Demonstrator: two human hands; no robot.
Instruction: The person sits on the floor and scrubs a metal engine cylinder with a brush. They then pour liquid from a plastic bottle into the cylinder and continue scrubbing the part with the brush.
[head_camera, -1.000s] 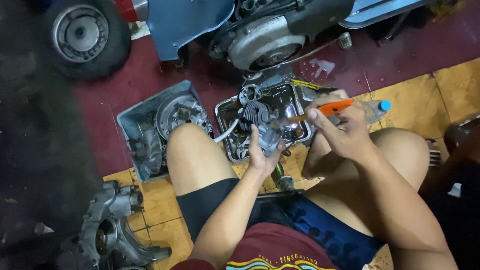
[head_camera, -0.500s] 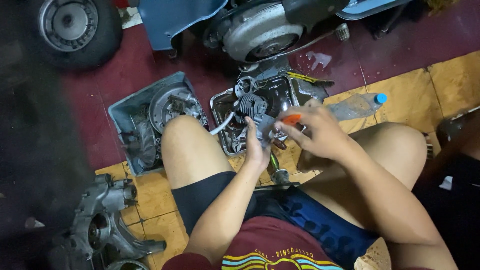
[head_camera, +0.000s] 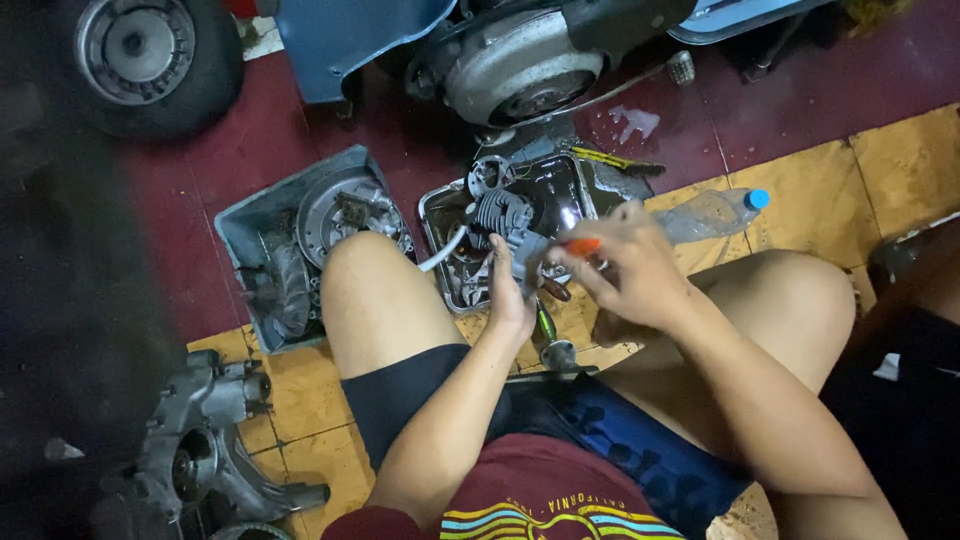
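Near the centre of the frame, the left hand (head_camera: 508, 290) is gripping a small grey metal part (head_camera: 527, 262) with its fingers curled around it, holding it just above the near edge of the oily metal tray (head_camera: 440, 215). The right hand (head_camera: 625, 262) is closing its fingers around an orange-handled tool (head_camera: 578, 245), its tip meeting the part. A grey bin (head_camera: 240, 225) of engine parts is sitting at centre left, a plastic bottle (head_camera: 712, 210) is lying right of the tray, and an engine casing (head_camera: 200, 450) is resting at lower left.
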